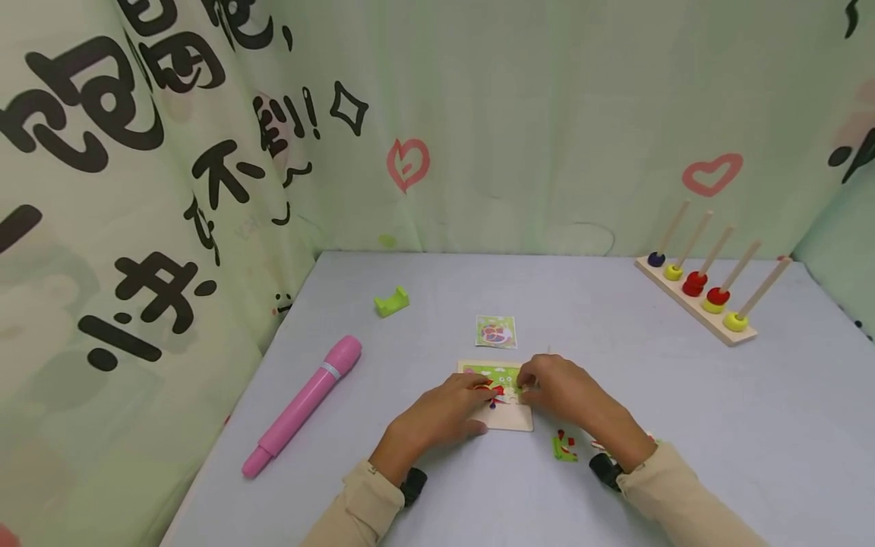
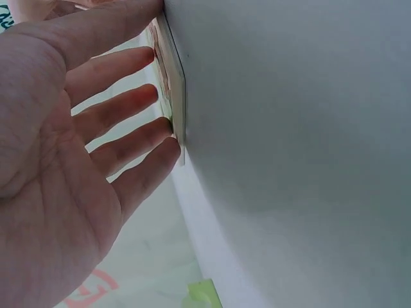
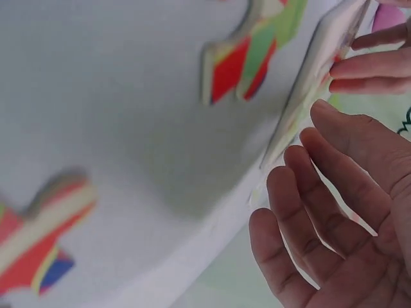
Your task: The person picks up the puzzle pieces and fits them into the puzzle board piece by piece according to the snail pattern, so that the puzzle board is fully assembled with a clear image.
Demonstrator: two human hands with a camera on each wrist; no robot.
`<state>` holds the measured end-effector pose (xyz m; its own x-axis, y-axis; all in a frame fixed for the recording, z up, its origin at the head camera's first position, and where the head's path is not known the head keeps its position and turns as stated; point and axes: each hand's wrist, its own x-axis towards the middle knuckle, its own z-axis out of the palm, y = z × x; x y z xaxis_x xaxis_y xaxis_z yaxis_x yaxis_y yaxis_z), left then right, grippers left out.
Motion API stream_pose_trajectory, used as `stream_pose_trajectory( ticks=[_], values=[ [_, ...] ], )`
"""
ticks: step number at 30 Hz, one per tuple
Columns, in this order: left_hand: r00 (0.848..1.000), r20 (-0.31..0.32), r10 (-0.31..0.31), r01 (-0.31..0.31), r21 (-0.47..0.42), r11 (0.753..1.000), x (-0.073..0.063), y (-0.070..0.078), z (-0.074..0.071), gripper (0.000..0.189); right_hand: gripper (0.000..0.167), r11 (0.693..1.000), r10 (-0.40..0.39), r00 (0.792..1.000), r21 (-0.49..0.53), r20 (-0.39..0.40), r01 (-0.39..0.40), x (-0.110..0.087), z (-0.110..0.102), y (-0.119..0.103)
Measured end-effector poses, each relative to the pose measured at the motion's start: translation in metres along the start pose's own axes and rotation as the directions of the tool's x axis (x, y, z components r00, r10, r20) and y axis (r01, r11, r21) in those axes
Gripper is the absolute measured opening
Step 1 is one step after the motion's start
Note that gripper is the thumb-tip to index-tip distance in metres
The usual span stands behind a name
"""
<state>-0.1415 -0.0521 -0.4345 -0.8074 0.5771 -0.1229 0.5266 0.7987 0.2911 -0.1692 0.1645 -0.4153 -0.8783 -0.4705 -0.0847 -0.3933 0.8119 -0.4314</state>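
Note:
A jigsaw board (image 1: 511, 418) lies on the table, its upper part covered by a green, red and white picture and its lower strip bare wood. My left hand (image 1: 444, 410) rests over the board's left side; its outstretched fingertips (image 2: 146, 58) touch the picture, with the thumb at the near edge. At the board's right edge is my right hand (image 1: 563, 387), its fingers loosely bent and nothing visible between them in the right wrist view. A loose jigsaw piece (image 1: 564, 447) lies nearer me, below the right hand. Another jigsaw piece (image 3: 48, 234) is partly hidden by the right forearm in the head view.
A small picture card (image 1: 496, 332) lies beyond the board. To the left are a pink stick-shaped object (image 1: 304, 406) and a green bracket-like block (image 1: 393, 302). A wooden peg stand (image 1: 711, 319) with coloured beads stands at the back right. Printed curtains border the table.

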Motion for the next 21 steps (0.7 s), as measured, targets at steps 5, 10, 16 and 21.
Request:
stream_pose_trajectory(
  ticks=[5,10,16,21],
  values=[
    [1.0,-0.008,-0.02,0.019,-0.034,0.999,-0.003,-0.005,-0.001,0.054,0.011,0.999,0.035,0.999,0.015,0.035,-0.036,-0.012,-0.01,0.002],
    [0.998,-0.01,-0.066,0.065,-0.063,0.996,-0.008,-0.013,-0.003,0.053,0.019,0.995,0.093,0.99,0.013,0.105,-0.095,-0.032,-0.013,0.01],
    [0.998,0.025,-0.061,0.063,-0.062,0.996,-0.014,-0.019,-0.004,0.05,0.032,0.988,0.153,0.974,-0.023,0.169,-0.151,-0.053,-0.01,0.018],
    [0.996,0.035,-0.08,0.083,-0.074,0.994,-0.016,-0.017,-0.009,0.056,0.036,0.992,0.113,0.984,-0.078,0.139,-0.103,-0.064,-0.007,0.021]
  ],
)
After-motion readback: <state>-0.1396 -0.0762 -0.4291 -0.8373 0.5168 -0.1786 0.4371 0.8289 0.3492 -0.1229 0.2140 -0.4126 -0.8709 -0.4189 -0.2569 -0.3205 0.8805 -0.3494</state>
